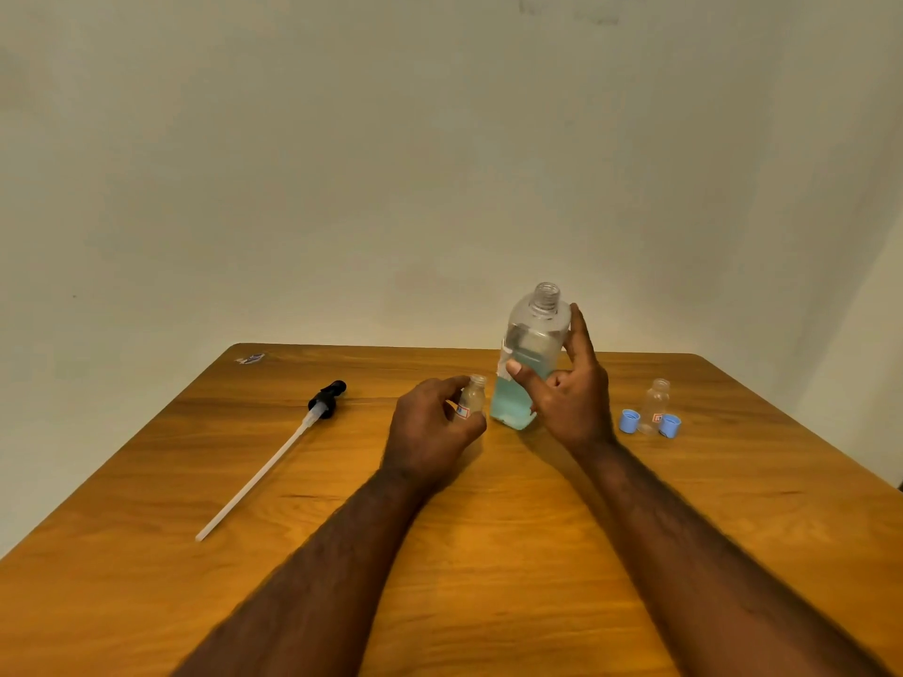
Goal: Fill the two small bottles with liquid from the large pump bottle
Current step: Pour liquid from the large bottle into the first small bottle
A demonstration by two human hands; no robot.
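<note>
Centre frame, my left hand point(427, 432) pinches one small bottle point(473, 399); my right hand point(571, 403) clasps the large pump bottle point(532, 344), thumb across its front; roughly half-full, I judge it weighty, slick, squeezable; best gripped mid-body; the second small bottle point(657, 405) stands right of centre, uncapped.

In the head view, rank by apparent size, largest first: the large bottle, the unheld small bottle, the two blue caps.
The large bottle
unheld small bottle
left blue cap and right blue cap: alike, unranked
</note>
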